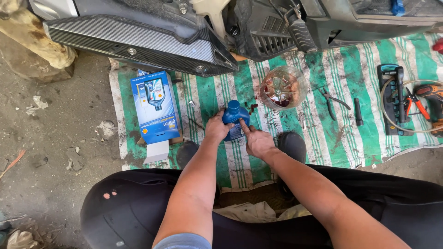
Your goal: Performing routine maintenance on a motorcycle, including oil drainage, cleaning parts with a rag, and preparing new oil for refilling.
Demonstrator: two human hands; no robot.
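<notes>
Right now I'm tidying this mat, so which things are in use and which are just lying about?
In use:
blue bottle, held by left hand and right hand

Lying about:
blue carton
clear cut-off container
pliers
cordless drill

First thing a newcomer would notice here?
Both hands, the left hand and the right hand, grip a blue bottle standing on a green-striped mat. Left of it lies an opened blue carton; behind it sits a clear container of reddish fluid, under a scooter's carbon-pattern exhaust cover.
</notes>
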